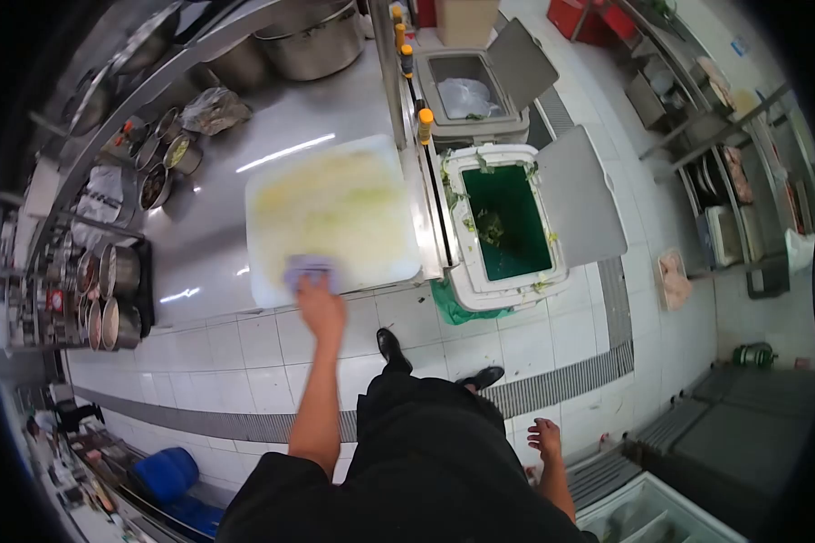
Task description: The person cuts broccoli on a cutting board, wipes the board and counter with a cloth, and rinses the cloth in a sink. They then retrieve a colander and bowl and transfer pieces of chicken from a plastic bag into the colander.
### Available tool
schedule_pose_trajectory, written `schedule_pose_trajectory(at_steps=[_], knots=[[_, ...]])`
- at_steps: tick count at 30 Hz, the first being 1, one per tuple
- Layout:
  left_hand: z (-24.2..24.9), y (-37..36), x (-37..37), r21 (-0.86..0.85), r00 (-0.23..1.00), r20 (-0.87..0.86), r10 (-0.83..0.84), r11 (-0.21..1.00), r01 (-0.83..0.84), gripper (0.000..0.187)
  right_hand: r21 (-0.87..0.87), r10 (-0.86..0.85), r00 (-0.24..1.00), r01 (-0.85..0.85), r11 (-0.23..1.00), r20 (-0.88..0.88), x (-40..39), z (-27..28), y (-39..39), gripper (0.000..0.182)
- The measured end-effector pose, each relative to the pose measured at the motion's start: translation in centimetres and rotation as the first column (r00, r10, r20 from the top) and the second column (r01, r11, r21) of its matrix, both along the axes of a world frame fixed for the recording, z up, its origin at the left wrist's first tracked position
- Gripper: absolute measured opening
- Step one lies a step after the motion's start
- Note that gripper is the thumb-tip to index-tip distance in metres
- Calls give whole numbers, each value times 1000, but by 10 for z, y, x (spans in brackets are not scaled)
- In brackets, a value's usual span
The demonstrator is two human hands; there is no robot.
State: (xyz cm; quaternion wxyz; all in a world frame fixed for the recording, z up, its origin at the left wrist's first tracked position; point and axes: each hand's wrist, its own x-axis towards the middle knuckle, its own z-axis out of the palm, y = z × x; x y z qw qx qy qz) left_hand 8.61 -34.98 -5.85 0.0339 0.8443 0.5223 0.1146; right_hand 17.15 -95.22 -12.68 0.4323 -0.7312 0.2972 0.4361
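Note:
My left hand [321, 306] is closed on a pale purple cloth [310, 270], blurred by motion. It presses the cloth near the front edge of a large white cutting board [335, 199] with yellow-green stains. The board lies on a steel counter [199, 244]. At my right side hangs my right hand [544, 438], holding nothing, its fingers loosely apart.
Right of the board stands an open bin [509, 281] with a green liner and vegetable scraps. Behind it is a second lidded bin [471, 116]. Metal pots [118, 271] line the counter's left side. A floor drain grate [552, 380] crosses the tiles.

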Motion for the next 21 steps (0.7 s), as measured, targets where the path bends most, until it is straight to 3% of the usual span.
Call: schedule_pose_trajectory(at_steps=[1, 3, 5, 6, 8, 11, 15, 19, 21], knots=[[0, -38, 23, 32, 983, 136, -126, 992, 123, 46, 4, 47, 999, -47, 999, -2, 14, -4, -5, 28], [10, -110, 76, -177, 922, 357, -148, 959, 222, 47, 36, 122, 992, -123, 992, 36, 41, -12, -20, 26], [23, -159, 122, -415, 851, 518, -92, 842, 344, 39, 56, 175, 983, -178, 983, 45, 79, -31, -36, 25], [27, -180, 140, -394, 832, 539, -132, 834, 387, 39, 37, 212, 977, -213, 976, 30, 95, -40, -49, 23], [28, -229, 174, -684, 687, 686, 238, 534, 498, 31, 129, 245, 961, -261, 957, 127, 136, -78, -85, 22], [61, -276, 209, -711, 605, 702, 376, 317, 628, 30, 128, 112, 961, -148, 981, 251, 183, -40, -78, 28], [98, -313, 257, -599, 467, 776, 423, 264, 756, 33, 253, 64, 946, -150, 956, 319, 228, -5, -71, 33], [102, -326, 329, -487, 281, 728, 626, 183, 854, 40, 277, 7, 959, -89, 957, 283, 268, -3, -88, 34], [110, -335, 375, -443, 272, 744, 611, 145, 885, 43, 275, -4, 964, -72, 959, 264, 289, -9, -108, 34]])
